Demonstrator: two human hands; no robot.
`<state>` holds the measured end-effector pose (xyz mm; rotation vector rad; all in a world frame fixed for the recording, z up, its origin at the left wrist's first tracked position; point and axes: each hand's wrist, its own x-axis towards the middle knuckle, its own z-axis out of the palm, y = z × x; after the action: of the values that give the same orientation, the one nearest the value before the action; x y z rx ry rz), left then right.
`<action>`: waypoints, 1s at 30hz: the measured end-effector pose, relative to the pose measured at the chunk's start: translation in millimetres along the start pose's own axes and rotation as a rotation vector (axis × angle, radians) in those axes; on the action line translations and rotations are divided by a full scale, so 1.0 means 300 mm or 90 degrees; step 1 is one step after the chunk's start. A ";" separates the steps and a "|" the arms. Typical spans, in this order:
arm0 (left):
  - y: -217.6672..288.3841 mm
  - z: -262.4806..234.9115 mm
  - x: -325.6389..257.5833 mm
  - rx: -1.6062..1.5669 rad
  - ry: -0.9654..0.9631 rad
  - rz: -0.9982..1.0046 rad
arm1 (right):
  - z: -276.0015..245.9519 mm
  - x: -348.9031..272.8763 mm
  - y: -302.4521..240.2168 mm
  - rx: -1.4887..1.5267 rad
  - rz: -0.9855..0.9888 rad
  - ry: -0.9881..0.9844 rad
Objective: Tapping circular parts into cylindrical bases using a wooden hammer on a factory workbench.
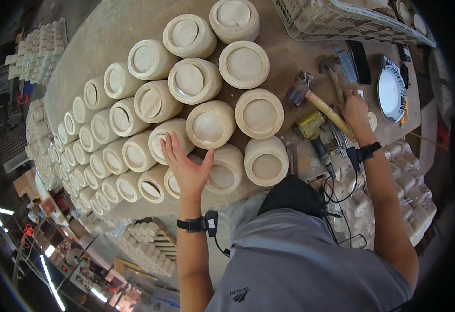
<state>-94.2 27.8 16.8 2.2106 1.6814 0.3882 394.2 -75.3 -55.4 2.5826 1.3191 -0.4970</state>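
Round, pale, wood-like pots [257,113], each with a disc-shaped centre on top, stand in rows across the table. My left hand [187,169] is open over the near pots, its fingers spread and thumb out; whether it touches them is unclear. On the right, my right hand [354,111] is curled at the end of a claw hammer's wooden handle [336,85], which runs into its fingers. Some of its fingertips are hidden. Beside it lies a mallet [323,106] with a dark head and a thick wooden handle. A yellow-green power tool [310,126] lies nearer me.
A plastic crate [336,23] stands at the far right edge. A white oval dish [391,93], a dark phone-like slab [360,62] and small tools lie right of the hammers. Plastic-wrapped goods [406,182] are stacked beside the table at right; more stacks stand left.
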 end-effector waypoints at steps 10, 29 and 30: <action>0.025 0.038 0.083 0.018 -0.114 0.045 | -0.087 -0.026 0.061 0.133 -0.006 0.155; -0.006 0.088 0.091 -0.064 -0.059 0.059 | -0.195 -0.692 -0.647 0.584 -0.143 -0.182; -0.008 0.092 0.091 -0.064 -0.065 0.061 | -0.180 -0.684 -0.667 0.546 -0.224 -0.090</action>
<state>-77.7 52.1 -8.8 2.2037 1.4761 0.3692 130.6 -94.3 68.2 2.8093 1.7992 -1.5729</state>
